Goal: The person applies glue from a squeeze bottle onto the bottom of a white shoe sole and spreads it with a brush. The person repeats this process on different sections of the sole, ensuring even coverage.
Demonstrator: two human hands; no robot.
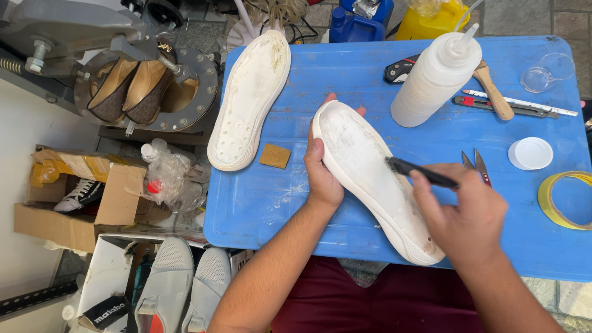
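A blue desk [277, 203] stands over paved ground, bearing a spare sole [250, 102], while left-hand fingers [316, 154] wrap the white sole [370, 176] above it and right-hand fingers [431, 191] pinch a black brush [419, 172] touching it

Bare blue worktop [259, 203] open left of the left hand [322, 179], second white sole [250, 102] and tan pad [275, 156] bounding it, squeeze bottle [436, 77] upright beyond the held sole [370, 176], scissors [478, 166], white lid [531, 153], tape roll [564, 200] crowding the right hand [459, 213].

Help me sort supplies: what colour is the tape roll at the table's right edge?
Yellow, the tape roll, seen in the head view.
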